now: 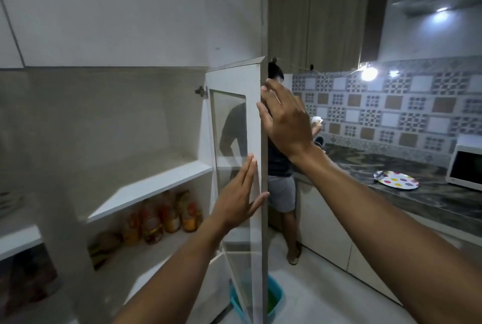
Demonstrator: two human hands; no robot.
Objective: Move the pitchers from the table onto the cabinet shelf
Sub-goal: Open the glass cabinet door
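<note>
The cabinet's glass-paned door (254, 125) stands open, edge-on to me. My left hand (241, 193) lies flat against the door's inner face, fingers straight, thumb at the edge. My right hand (285, 120) is spread over the door's outer edge higher up, fingers apart, holding nothing. Inside, a bare white shelf (151, 188) sits at mid height. No pitcher or table is in view.
Several bottles (161, 219) stand on the lower shelf. Another person (280, 167) stands just behind the door at a dark marble counter (417, 193) with a dotted plate (396, 180) and a microwave (467, 164). A blue tub (273, 297) sits on the floor below the door.
</note>
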